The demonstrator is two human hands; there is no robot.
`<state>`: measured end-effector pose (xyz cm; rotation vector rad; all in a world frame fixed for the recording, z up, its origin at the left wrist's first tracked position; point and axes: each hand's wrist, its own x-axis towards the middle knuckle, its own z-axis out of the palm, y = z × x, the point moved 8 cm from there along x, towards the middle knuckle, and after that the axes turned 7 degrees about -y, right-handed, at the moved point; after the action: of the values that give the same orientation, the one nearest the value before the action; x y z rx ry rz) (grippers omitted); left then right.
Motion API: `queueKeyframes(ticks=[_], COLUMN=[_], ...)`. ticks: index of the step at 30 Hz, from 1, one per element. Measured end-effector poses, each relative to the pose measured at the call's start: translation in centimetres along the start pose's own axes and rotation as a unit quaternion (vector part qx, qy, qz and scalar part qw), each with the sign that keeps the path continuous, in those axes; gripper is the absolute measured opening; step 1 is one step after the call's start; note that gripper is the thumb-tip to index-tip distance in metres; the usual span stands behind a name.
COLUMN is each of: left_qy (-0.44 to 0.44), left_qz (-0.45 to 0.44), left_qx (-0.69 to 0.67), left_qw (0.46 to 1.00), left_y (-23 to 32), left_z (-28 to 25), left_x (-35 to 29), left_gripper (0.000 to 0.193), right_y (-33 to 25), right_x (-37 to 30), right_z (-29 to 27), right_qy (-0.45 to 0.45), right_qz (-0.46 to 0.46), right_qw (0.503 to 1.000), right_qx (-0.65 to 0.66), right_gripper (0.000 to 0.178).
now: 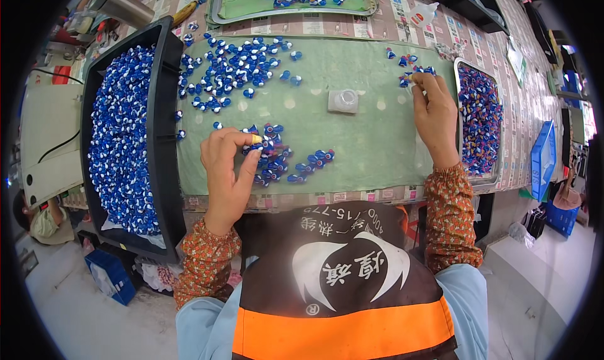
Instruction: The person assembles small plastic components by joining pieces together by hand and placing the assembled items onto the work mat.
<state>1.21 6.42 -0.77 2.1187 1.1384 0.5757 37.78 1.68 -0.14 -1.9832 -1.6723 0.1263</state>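
Note:
My left hand (225, 165) is over the near left part of a green mat (371, 140), its thumb and forefinger curled toward each other. A yellow cover (256, 138) sits on the forefinger's tip. By the fingertips is a cluster of small blue bead-like pieces (272, 162), some with red parts; whether one is pinched there is hard to see. My right hand (435, 111) reaches to a smaller group of blue pieces (404, 59) at the mat's far right. Its fingertips are drawn together, and what they hold is too small to make out.
A black crate (165, 115) of blue-and-white pieces stands at left, with loose pieces (242, 61) beside it on the mat. A small clear block (343, 101) lies mid-mat. Right is a metal tray (497, 177) of blue and red pieces; another tray (292, 14) is at the back.

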Motion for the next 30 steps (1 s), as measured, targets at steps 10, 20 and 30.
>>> queueKeyframes(ticks=[10,20,30], left_qy=[-0.003,0.029,0.024], left_qz=[-0.027,0.013,0.076], left_qx=[0.058,0.163,0.277], left_qw=[0.998,0.986,0.957], left_y=[-1.3,-1.3,-0.4], left_z=[-0.9,-2.3,-0.2], left_x=[1.2,5.7,8.4], left_gripper=[0.018,0.012,0.015], right_y=[-0.2,2.6,2.4], right_x=[0.3,-2.2,-3.4], right_z=[1.2,3.7,2.6], right_qy=[-0.056,-0.207,-0.17], right_qz=[0.009,0.185,0.162], right_qw=[0.998,0.944,0.954], right_qx=[0.022,0.18,0.188], right_gripper=[0.008,0.018,0.018])
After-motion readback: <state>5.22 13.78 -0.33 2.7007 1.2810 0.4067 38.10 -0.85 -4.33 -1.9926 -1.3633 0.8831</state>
